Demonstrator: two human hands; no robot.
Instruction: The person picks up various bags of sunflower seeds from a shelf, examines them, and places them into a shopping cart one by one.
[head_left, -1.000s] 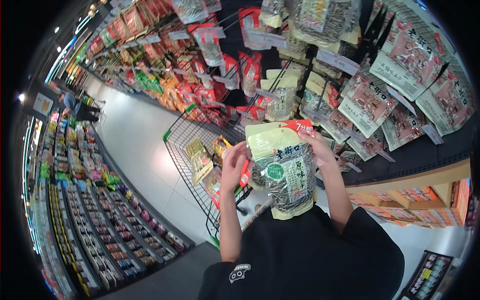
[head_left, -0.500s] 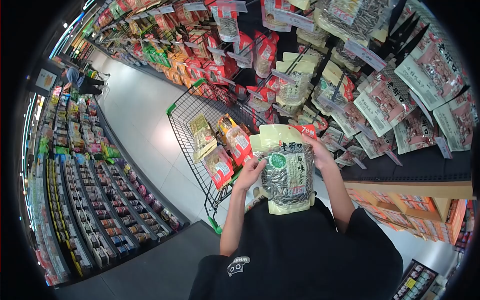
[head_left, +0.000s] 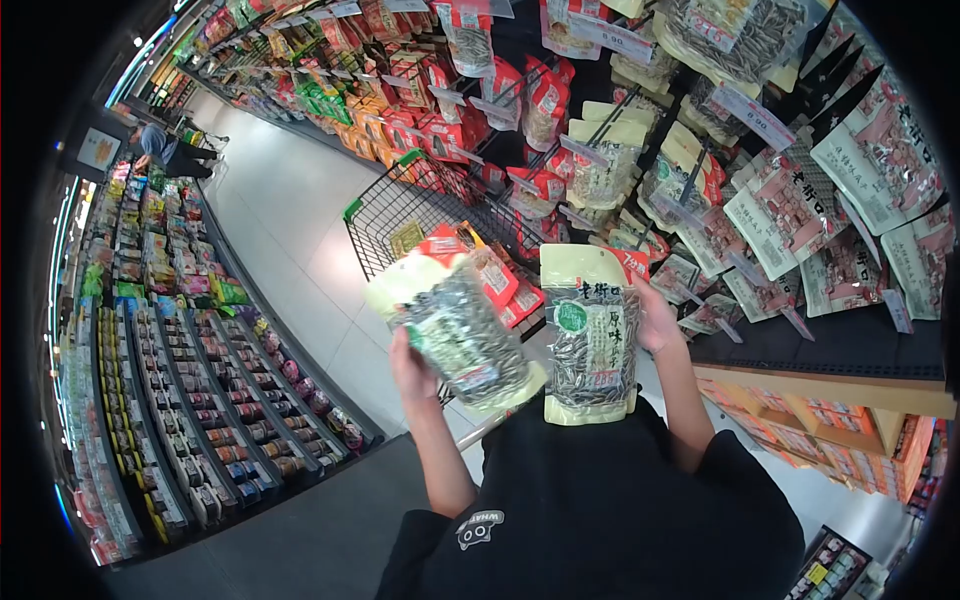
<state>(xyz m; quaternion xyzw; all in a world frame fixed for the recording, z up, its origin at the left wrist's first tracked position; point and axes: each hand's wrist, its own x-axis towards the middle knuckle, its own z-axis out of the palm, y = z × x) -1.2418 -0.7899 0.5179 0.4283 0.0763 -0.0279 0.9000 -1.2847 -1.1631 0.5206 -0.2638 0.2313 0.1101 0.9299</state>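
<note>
My left hand (head_left: 412, 365) is closed on the edge of a bag of sunflower seeds (head_left: 465, 335), which is tilted and slightly blurred. In my right hand (head_left: 655, 318) is a second bag of sunflower seeds (head_left: 592, 345), held upright by its right edge, with a red corner at its top. Both bags are pale with clear windows showing dark striped seeds. They are side by side in front of my chest, with a narrow gap between them. Beyond them stands a black wire shopping cart (head_left: 375, 225) with green corners; red snack packs (head_left: 520, 300) lie inside, partly hidden by the left bag.
Hanging snack bags (head_left: 605, 160) fill the rack ahead and to the right, with price tags (head_left: 755, 115) sticking out. Shelves of packaged goods (head_left: 230, 400) line the left. A person (head_left: 165, 152) stands far down the tiled aisle (head_left: 265, 200).
The two bags were stacked together in both hands. My left hand has moved left with one, parting it from the other, which stays in my right hand.
</note>
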